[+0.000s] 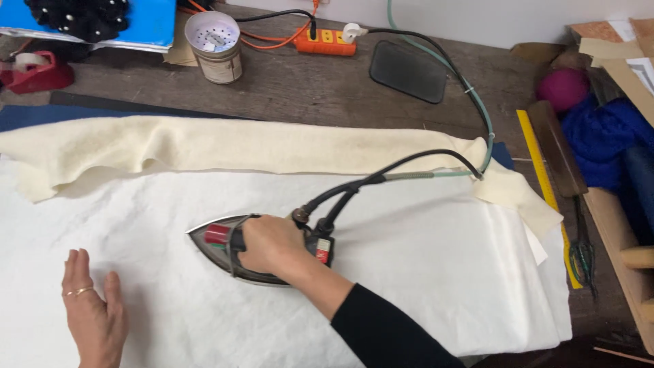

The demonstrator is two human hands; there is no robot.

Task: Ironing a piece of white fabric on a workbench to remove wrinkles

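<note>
My right hand [269, 244] grips the black handle of a steam iron [216, 240] that rests flat on a white cloth [409, 252], its metal tip pointing left. A black cord and a green hose [477, 102] run from the iron's back toward the far right. My left hand [92, 310] lies flat and open on the white cloth at the lower left, fingers spread, a ring on one finger. A cream felt-like cloth [225, 144] is folded back along the far side of the white cloth.
On the wooden table behind stand a tin can [216, 46], an orange power strip [325, 41], a dark pad [407, 70] and a red tape dispenser [34, 71]. At the right lie a yellow ruler [538, 163], a wooden block, blue and magenta yarn [599, 129].
</note>
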